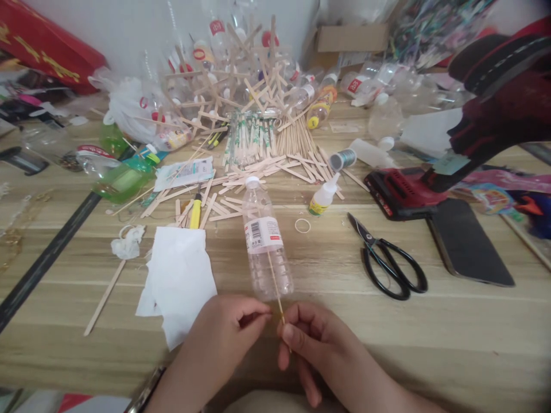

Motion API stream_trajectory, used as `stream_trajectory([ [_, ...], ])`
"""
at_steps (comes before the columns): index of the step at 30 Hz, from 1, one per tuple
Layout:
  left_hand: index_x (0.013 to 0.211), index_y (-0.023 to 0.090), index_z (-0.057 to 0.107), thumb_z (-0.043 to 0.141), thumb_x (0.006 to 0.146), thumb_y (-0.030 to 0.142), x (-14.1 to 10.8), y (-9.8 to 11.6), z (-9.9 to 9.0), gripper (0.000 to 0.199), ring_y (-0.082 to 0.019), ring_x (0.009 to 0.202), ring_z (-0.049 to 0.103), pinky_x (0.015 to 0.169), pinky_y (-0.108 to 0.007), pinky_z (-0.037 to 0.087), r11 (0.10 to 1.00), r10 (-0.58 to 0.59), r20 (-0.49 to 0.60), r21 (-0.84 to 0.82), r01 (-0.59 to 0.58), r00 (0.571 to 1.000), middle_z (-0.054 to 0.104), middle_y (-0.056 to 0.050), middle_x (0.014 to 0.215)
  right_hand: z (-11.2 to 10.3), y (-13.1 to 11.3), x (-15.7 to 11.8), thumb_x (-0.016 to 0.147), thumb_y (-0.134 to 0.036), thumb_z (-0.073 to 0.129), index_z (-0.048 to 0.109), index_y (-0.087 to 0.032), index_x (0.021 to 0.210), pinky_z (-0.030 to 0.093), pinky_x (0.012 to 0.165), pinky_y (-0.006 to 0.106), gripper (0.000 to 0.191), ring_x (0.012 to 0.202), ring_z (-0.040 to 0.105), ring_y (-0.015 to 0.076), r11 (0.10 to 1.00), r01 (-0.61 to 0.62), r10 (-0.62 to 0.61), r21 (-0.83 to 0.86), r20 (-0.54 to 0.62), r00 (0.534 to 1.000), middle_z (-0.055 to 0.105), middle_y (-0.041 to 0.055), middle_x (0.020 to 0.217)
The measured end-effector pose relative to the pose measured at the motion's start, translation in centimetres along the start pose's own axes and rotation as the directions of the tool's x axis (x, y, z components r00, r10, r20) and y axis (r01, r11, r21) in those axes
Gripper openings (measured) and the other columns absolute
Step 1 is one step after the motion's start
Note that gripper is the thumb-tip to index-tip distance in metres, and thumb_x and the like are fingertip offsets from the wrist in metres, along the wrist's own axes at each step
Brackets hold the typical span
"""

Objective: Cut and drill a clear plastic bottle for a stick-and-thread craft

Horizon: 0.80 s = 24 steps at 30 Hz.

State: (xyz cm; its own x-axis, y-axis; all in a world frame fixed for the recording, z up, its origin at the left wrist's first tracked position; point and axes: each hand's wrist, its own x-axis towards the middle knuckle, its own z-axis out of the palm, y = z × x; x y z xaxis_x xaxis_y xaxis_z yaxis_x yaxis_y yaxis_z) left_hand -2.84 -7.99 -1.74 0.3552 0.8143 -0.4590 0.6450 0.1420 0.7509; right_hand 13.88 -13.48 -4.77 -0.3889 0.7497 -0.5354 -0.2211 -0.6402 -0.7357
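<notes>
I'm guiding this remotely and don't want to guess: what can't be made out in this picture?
All in the head view:
Left hand: whether it pinches anything fine; too small to tell.
Thin stick: a stretch is covered by the right hand; whether it touches the bottle, unclear because they overlap.
Bottle label: small print, blurred.
Red-and-black power tool: far part, cut off by the right edge.

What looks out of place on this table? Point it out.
Flat wooden sticks lie strewn at all angles beyond the clear bottle, looking untidy. At left, a crumpled white tissue sits at one end of a lone stick, oddly apart from the others. No spill is visible.
</notes>
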Motion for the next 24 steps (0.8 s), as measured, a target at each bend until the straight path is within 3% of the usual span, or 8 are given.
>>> stream_trajectory([
  [4,0.063,0.022,0.076,0.065,0.074,0.029,0.4,0.2,-0.4,0.017,-0.016,0.059,0.053,0.056,-0.024,0.035,0.992,-0.074,0.095,-0.097,0.084,0.993,0.066,0.002,0.058,0.0,0.3,0.1,0.075,-0.066,0.066,0.047,-0.020,0.078,0.025,0.033,0.017,0.050,0.033,0.046,0.0033,0.998,-0.021,0.018,0.058,0.042,0.999,0.064,-0.0038,0.063],
  [10,0.061,0.021,0.077,0.064,0.075,0.025,0.5,-0.2,-0.7,0.020,-0.009,0.047,0.030,0.047,-0.021,0.023,0.950,-0.035,0.265,-0.290,0.114,0.964,0.045,0.006,0.044,0.1,0.6,0.2,0.075,-0.060,0.071,0.047,-0.019,0.077,0.027,0.034,0.015,0.048,0.035,0.049,0.0027,0.984,-0.060,0.039,0.170,0.122,0.992,0.067,-0.0020,0.062],
  [16,0.079,0.024,0.082,0.063,0.079,0.029,0.1,-0.6,-0.4,0.020,-0.008,0.045,0.030,0.043,-0.020,0.021,0.945,-0.055,0.260,-0.299,0.134,0.964,0.045,0.005,0.047,0.0,1.2,0.7,0.074,-0.058,0.074,0.050,-0.017,0.076,0.028,0.033,0.014,0.047,0.035,0.049,0.0022,0.970,-0.087,0.045,0.227,0.185,0.982,0.066,-0.0022,0.061],
  [24,0.075,0.022,0.082,0.067,0.076,0.033,0.4,-0.7,-0.6,0.019,-0.006,0.041,0.028,0.040,-0.019,0.020,0.947,-0.086,0.274,-0.277,0.165,0.958,0.043,0.006,0.045,0.1,1.3,0.5,0.075,-0.053,0.076,0.048,-0.018,0.076,0.030,0.034,0.012,0.045,0.035,0.052,0.0020,0.955,-0.086,0.034,0.285,0.184,0.982,0.069,-0.0014,0.062],
])
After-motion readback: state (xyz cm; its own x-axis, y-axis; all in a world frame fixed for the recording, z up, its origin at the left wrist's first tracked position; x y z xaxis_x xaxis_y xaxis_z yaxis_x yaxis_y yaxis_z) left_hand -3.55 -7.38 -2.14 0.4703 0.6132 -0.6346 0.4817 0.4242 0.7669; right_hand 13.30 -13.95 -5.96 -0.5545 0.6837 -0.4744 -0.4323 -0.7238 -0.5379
